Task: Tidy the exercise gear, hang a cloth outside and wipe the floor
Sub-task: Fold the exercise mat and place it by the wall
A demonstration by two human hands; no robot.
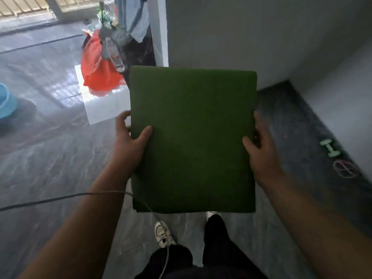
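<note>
Two hands: a folded green mat (192,137) is held between them, level, in front of the body and above the floor (50,158).
Left hand (128,146): the thumb is laid on the top face of the mat near its left edge, and the fingers are curled round that edge and go under it, so the mat is gripped.
Right hand (259,146): the thumb is pressed on the top face near the right edge, and the fingers are wrapped round the edge; how they lie underneath cannot be told.
Mat position: it is carried in the air, with nothing touching it except the hands; the feet in white shoes (163,232) are seen below its near edge.
Other gear: a pale green dumbbell (329,148) and a coil of resistance bands (345,169) are lying on the dark strip of floor beside the wall (221,37), near each other and well apart from the mat.
Step in hand: it is judged that the tidying of the exercise gear is under way, the mat being carried to a place of storage; the cloth and the floor wiping are not yet begun.
Next move: probably the mat must be set down or stood against the wall, near the dumbbell, and for this both grips must be kept firm until the mat is supported.
Caution: a thin cable (60,198) is hanging across the left forearm and down by the legs, and it could be caught while walking.
Surroundings: a red bag (96,73), a plastic bottle (114,54) and a blue basin (6,101) are seen near the doorway to the outside.
</note>
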